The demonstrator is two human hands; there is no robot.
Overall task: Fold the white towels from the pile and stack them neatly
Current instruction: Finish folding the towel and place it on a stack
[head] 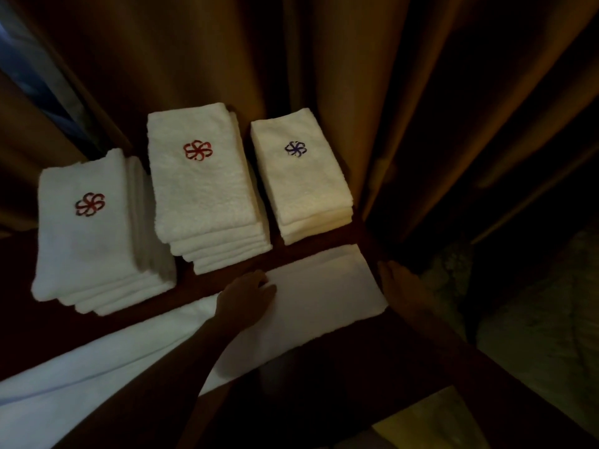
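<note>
A white towel (pixel 324 293) lies spread flat on the dark table, its long part running off to the lower left. My left hand (pixel 249 294) rests flat on the towel near its middle. My right hand (pixel 398 281) lies at the towel's right edge, fingers extended; the dim light hides whether it pinches the cloth. Behind stand three stacks of folded white towels: a left stack (pixel 87 228) with a red flower emblem, a middle stack (pixel 201 186) with a red emblem, and a right stack (pixel 298 176) with a purple emblem.
Brown curtains (pixel 356 59) hang close behind the stacks. The dark wooden table (pixel 324 377) has its front edge near me. A pale patterned surface (pixel 534 319) lies low to the right of the table.
</note>
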